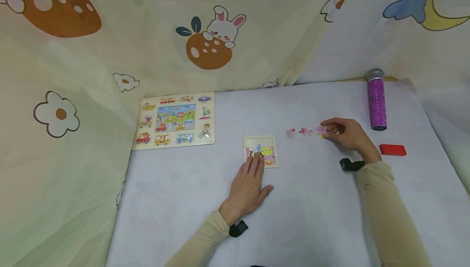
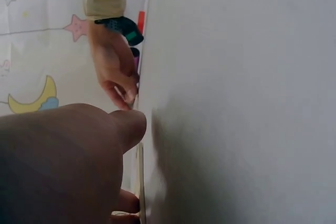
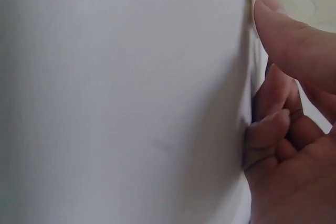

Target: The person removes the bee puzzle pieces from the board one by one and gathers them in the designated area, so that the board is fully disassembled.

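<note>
My left hand (image 1: 247,189) lies with straight fingers on the lower left part of a small framed jigsaw puzzle (image 1: 267,152), partly covering its picture. In the head view, several pink puzzle pieces (image 1: 306,131) lie in a row right of the frame. At the row's right end my right hand (image 1: 346,135) pinches a pink and yellow puzzle piece (image 1: 320,130) between thumb and forefinger, low at the table. The right wrist view shows the thumb (image 3: 294,40) at a yellowish edge of that piece, with the other fingers curled against the tabletop.
A larger wooden vehicle puzzle board (image 1: 178,139) lies at the back left. On the right are a glittery purple microphone (image 1: 377,103) and a red block (image 1: 392,150). A printed curtain (image 1: 147,46) hangs behind the white-covered table (image 1: 176,201).
</note>
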The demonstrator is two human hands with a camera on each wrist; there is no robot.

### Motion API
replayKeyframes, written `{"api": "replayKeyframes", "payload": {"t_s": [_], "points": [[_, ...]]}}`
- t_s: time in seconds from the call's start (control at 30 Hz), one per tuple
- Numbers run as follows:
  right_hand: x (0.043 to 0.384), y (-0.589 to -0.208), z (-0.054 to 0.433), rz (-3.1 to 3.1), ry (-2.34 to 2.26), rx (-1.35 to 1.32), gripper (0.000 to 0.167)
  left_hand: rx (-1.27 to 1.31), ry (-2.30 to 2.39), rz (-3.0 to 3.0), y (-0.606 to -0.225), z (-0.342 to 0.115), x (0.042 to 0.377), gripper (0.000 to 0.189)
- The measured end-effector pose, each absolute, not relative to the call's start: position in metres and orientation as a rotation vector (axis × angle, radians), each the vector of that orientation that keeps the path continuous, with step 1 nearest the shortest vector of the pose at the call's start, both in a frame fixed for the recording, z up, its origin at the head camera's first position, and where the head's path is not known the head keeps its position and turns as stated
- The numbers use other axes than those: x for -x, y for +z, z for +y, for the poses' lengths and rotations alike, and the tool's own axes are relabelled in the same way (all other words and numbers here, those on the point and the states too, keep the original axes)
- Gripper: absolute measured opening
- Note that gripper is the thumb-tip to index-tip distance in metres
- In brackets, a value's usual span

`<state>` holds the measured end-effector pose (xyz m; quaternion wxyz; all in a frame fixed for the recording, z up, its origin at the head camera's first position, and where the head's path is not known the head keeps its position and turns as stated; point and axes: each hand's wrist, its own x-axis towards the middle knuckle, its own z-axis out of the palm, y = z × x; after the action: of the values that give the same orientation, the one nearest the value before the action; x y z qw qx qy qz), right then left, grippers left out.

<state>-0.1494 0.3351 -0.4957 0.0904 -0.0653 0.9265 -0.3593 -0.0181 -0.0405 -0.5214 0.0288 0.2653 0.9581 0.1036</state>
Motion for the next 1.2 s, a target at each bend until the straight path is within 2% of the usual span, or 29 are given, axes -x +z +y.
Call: {"api": "replayKeyframes", "payload": {"t_s": [0.2, 0.43, 0.93, 1.2], "points": [[0.148, -0.49, 0.322, 2.755, -1.173, 0.188, 0.038, -0.807, 0.296, 2.963, -0.521, -0.038, 0.015, 0.086], [0.152, -0.481, 0.278, 2.717, -1.279, 0.298, 0.032, -0.819, 0.324, 2.987, -0.525, -0.039, 0.012, 0.083], [0.163, -0.485, 0.183, 2.534, -1.236, 0.48, 0.03, -0.865, 0.173, 2.978, -0.528, -0.038, 0.015, 0.089], [0.163, -0.486, 0.152, 2.463, -1.173, 0.598, 0.022, -0.846, 0.126, 2.958, -0.527, -0.035, 0.014, 0.088]]}}
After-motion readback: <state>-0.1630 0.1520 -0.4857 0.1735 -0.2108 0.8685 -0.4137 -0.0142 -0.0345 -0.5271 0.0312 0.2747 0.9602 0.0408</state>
